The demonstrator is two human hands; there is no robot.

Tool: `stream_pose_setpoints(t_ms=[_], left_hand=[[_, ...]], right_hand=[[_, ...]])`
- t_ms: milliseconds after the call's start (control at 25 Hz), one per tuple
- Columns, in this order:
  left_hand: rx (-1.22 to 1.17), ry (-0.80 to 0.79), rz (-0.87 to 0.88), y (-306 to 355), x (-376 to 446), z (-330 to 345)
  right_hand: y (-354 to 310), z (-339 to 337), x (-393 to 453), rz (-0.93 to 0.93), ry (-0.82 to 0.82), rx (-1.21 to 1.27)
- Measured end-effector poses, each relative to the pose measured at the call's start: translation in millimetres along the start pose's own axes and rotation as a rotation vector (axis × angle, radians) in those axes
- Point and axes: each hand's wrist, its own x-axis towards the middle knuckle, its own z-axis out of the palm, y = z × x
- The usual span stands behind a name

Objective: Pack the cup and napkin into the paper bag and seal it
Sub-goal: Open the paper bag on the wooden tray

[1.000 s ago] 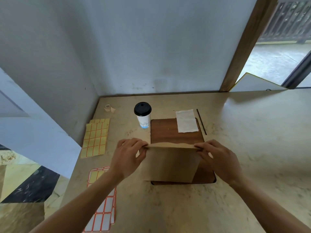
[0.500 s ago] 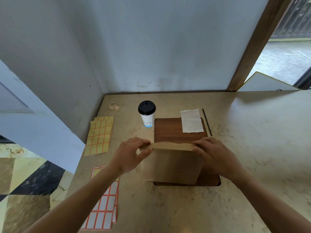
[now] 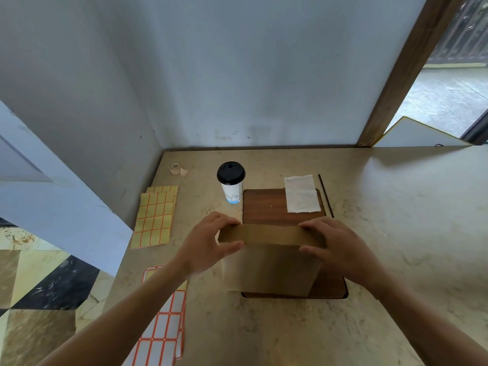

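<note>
A brown paper bag (image 3: 269, 265) stands on a dark wooden board (image 3: 266, 207) in the middle of the counter. My left hand (image 3: 208, 244) pinches the bag's top left corner and my right hand (image 3: 335, 247) pinches its top right corner, holding the mouth spread. A white paper cup with a black lid (image 3: 231, 182) stands upright beyond the bag, just left of the board. A white napkin (image 3: 301, 193) lies flat on the board's far right corner. Both are outside the bag.
Yellow sticker sheets (image 3: 155, 216) lie at the left, white orange-edged label sheets (image 3: 161, 334) near the front left edge. A small tape roll (image 3: 175, 169) sits in the far left corner. A thin black stick (image 3: 326, 195) lies right of the napkin. Walls close the far and left sides.
The bag's top has been pulled wider apart, showing a broad band of its rim. My hands have shifted slightly outward; the camera has moved a little closer.
</note>
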Motion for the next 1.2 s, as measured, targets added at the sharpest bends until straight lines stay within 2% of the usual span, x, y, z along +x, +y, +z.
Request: stream_pose_setpoints(t_ms=[80, 240, 360, 440, 560, 720, 760, 840, 1000, 1080, 1200], left_hand=[[0.028, 0.085, 0.084, 4, -5, 1], [0.288, 0.250, 0.321, 7, -10, 2], [0.431, 0.254, 0.452, 7, -14, 2], [0.459, 0.199, 0.458, 8, -16, 1], [0.459, 0.189, 0.459, 8, -15, -2], [0.478, 0.216, 0.611, 7, -11, -1], [0.493, 0.218, 0.642, 6, -11, -1], [0.516, 0.238, 0.677, 5, -13, 0], [0.568, 0.256, 0.719, 5, -17, -2], [0.572, 0.247, 0.711, 7, -18, -5], [0.497, 0.224, 0.643, 13, -21, -10]], right_hand=[[-5, 3, -8, -0.044, 0.128, -0.027], [-13, 8, -22, -0.193, 0.331, -0.173], [-19, 5, -27, -0.250, 0.340, -0.290], [-24, 1, -30, -0.251, 0.328, -0.324], [-36, -6, -35, -0.206, 0.339, -0.288], [-63, -25, -23, -0.204, 0.418, -0.254], [-72, -29, -15, -0.255, 0.375, -0.257], [-88, -33, 4, -0.333, 0.149, -0.246], [-97, -30, 32, -0.231, -0.321, -0.177], [-97, -29, 38, -0.198, -0.432, -0.169], [-94, -26, 37, -0.154, -0.467, -0.171]])
